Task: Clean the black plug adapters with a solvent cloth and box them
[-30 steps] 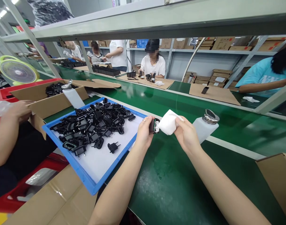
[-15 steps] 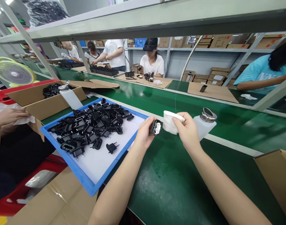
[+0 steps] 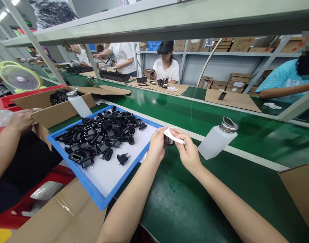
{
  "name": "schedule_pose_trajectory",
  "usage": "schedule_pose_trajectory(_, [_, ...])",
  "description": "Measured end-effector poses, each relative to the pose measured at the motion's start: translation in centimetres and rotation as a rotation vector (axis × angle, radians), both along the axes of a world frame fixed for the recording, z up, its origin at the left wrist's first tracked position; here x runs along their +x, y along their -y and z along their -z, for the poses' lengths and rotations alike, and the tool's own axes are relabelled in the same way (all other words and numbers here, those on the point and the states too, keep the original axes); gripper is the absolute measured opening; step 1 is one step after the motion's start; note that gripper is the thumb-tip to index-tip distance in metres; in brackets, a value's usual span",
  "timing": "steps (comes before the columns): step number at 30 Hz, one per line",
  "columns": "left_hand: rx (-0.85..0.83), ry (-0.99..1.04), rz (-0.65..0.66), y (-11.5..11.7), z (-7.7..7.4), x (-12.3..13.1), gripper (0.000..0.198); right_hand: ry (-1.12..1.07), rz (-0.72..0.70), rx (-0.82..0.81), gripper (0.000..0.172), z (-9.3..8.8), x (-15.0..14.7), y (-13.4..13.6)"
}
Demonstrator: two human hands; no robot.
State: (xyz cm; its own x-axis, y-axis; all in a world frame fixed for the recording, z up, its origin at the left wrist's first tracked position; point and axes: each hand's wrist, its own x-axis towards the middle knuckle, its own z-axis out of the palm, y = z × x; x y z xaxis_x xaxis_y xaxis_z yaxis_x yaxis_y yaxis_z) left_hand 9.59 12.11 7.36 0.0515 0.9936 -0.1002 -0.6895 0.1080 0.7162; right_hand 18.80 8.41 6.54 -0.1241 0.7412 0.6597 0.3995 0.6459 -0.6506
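You can read nothing for certain here: the white letters on the blue T-shirt (image 3: pixel 288 82) at right are too small and creased, the shelf boxes (image 3: pixel 240 44) carry only tiny red marks, and the black plug (image 3: pixel 168 141) in your fingers (image 3: pixel 181 135) shows no legible print.

Bright white ceiling lights (image 3: pixel 2 15) are flooding the room from the upper left, while glare is streaking across the glossy green conveyor belt (image 3: pixel 154 101) and shadows are falling only faintly. The wide lens is bending the pale metal shelf upright (image 3: pixel 30 44) near the left edge, and the small white cloth (image 3: pixel 173 136) and black plastic plug adapter (image 3: pixel 168 141) are showing little blur.
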Motion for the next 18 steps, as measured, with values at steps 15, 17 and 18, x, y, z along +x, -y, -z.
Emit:
schedule_pose_trajectory(15, [-0.245, 0.234, 0.205, -0.7, -1.2, -1.4, 0.026, 0.190, -0.191, 0.101, 0.013, -1.0, 1.9, -0.8])
schedule_pose_trajectory(17, [-0.216, 0.248, 0.220, -0.5, -1.5, -1.8, 0.023, 0.195, -0.110, 0.036, 0.011, -1.1, 2.8, -1.4])
schedule_pose_trajectory(18, [-0.201, 0.240, 0.230, -0.4, -1.6, -1.8, 0.022, 0.170, -0.061, -0.037, 0.010, -1.1, 3.1, -1.8])
